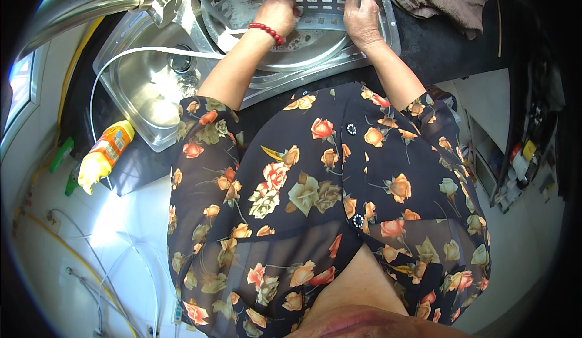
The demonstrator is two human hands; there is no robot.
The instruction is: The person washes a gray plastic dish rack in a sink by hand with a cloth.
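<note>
A grey plastic basket with slotted walls point(313, 22) is tilted over the larger bowl point(313, 61) of a stainless steel sink, where suds and water show. My right hand point(363, 22) grips the basket's right edge, thumb on the near side. Against the inside of the basket, my left hand point(276, 16) has its fingers curled, with a red bead bracelet point(266, 30) at the wrist. Something small and dark shows by its fingertips, but whether it is held is unclear.
A metal faucet point(157, 6) reaches in from the upper left, above the smaller sink bowl point(150, 88). A white hose point(136, 52) curves across that bowl. A yellow bottle point(108, 151) lies left of the sink. On the dark counter rests a brown towel point(443, 2).
</note>
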